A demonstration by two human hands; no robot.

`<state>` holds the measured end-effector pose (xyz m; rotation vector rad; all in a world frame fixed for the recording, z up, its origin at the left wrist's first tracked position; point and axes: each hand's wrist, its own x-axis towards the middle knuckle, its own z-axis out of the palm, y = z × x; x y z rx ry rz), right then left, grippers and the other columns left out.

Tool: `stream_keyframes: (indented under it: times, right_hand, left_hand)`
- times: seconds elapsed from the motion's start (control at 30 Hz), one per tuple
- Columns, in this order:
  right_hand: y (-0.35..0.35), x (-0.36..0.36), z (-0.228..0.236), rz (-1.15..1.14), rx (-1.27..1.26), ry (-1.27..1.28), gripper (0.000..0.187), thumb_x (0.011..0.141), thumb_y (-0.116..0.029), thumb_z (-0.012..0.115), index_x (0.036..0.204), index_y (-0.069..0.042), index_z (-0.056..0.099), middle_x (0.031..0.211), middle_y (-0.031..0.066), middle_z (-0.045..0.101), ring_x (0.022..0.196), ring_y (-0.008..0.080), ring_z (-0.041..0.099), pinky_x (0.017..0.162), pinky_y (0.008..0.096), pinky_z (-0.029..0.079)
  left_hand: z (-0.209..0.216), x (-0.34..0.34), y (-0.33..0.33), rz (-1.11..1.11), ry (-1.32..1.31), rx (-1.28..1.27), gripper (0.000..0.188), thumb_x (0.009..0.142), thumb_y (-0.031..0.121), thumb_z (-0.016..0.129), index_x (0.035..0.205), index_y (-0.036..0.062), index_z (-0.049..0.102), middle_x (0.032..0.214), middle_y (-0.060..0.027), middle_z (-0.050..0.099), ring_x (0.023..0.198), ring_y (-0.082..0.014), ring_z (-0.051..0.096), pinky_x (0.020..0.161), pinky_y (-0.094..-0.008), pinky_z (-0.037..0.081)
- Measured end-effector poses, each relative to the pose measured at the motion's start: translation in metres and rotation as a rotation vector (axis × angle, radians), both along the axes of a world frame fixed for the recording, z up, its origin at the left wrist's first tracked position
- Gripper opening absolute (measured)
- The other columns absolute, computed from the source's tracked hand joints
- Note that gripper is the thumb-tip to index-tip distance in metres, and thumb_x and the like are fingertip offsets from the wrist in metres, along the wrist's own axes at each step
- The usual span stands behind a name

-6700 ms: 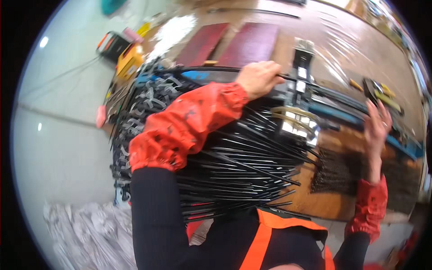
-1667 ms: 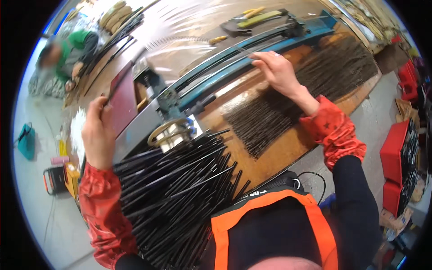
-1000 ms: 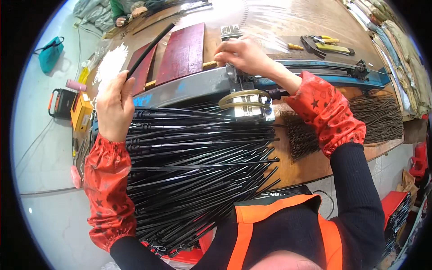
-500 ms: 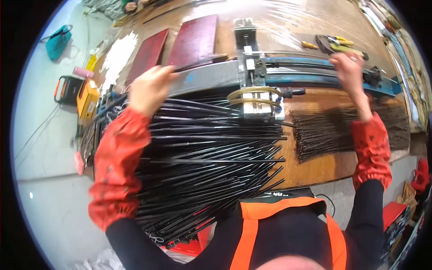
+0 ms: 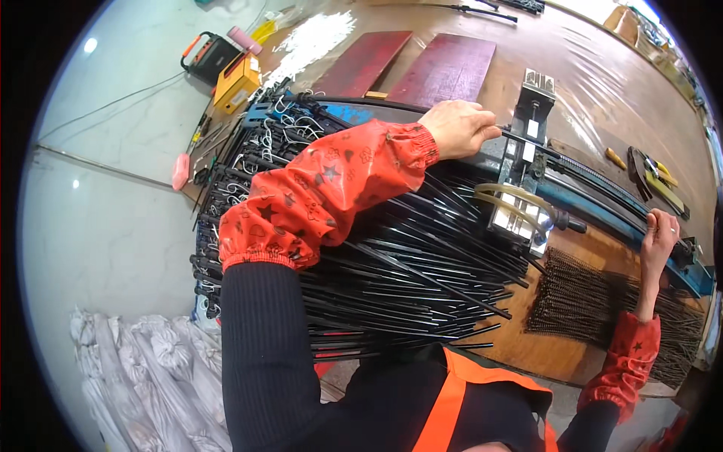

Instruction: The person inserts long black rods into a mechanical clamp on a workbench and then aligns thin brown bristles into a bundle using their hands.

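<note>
My left hand (image 5: 461, 129) is closed around a long black rod (image 5: 361, 102), just left of the metal clamping fixture (image 5: 527, 135). The rod's tip points into the fixture. On the right, my right hand (image 5: 660, 233) has its fingers curled near the far end of the blue rail (image 5: 568, 200). A long thin coil spring (image 5: 584, 172) runs along the rail between the fixture and that hand, and its end seems to be in my fingers. A pile of black rods (image 5: 422, 286) lies below my left forearm, with white cords at their left ends.
Several dark coil springs (image 5: 576, 297) lie on the table right of the rods. Two dark red boards (image 5: 444, 71) rest behind the rail. Pliers (image 5: 661, 173) lie at the back right. A yellow box (image 5: 237, 81) and white bundles (image 5: 151, 369) stand left.
My view has turned left. My left hand has brought the rod rightward up to the fixture. My right hand has moved along the rail toward its right end.
</note>
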<state>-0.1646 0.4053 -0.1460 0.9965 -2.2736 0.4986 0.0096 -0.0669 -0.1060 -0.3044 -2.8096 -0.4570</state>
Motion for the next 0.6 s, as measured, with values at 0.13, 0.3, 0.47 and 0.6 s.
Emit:
stream_keyframes:
  times: [0.13, 0.3, 0.47, 0.6]
  right_hand:
    - [-0.003, 0.002, 0.0, -0.032, -0.035, -0.033, 0.015, 0.097, -0.017, 0.061, 0.095, -0.002, 0.064, 0.088, 0.0113, 0.062, 0.09, 0.03, 0.057, 0.087, 0.0396, 0.043]
    - [0.005, 0.004, 0.001, -0.048, -0.054, -0.037, 0.011, 0.096, -0.014, 0.063, 0.096, -0.003, 0.065, 0.088, 0.0107, 0.063, 0.091, 0.0301, 0.058, 0.088, 0.0403, 0.043]
    - [-0.015, 0.03, 0.024, -0.052, 0.035, 0.077, 0.024, 0.092, -0.008, 0.065, 0.115, -0.007, 0.07, 0.114, 0.0088, 0.072, 0.114, 0.031, 0.062, 0.1, 0.0409, 0.043]
    - [-0.079, 0.095, 0.031, 0.056, 0.064, 0.113, 0.041, 0.086, -0.011, 0.071, 0.127, -0.009, 0.064, 0.11, 0.0069, 0.073, 0.117, 0.0253, 0.061, 0.101, 0.0375, 0.036]
  left_hand:
    - [-0.007, 0.003, 0.005, 0.02, 0.083, 0.139, 0.025, 0.093, 0.031, 0.066, 0.096, 0.0076, 0.072, 0.082, -0.0119, 0.063, 0.079, -0.0337, 0.064, 0.07, -0.0425, 0.051]
    - [-0.008, -0.003, 0.008, 0.009, 0.168, 0.125, 0.024, 0.091, 0.031, 0.069, 0.097, 0.0082, 0.073, 0.085, -0.0109, 0.065, 0.08, -0.0319, 0.065, 0.071, -0.0415, 0.052]
    - [-0.005, -0.002, 0.001, -0.04, 0.063, 0.063, 0.026, 0.098, 0.033, 0.059, 0.104, 0.0092, 0.07, 0.099, -0.0136, 0.069, 0.09, -0.0334, 0.068, 0.076, -0.042, 0.054]
    - [-0.009, -0.002, 0.019, 0.08, 0.05, -0.134, 0.02, 0.1, 0.031, 0.053, 0.101, 0.0142, 0.064, 0.076, -0.0156, 0.067, 0.074, -0.0389, 0.066, 0.061, -0.0495, 0.051]
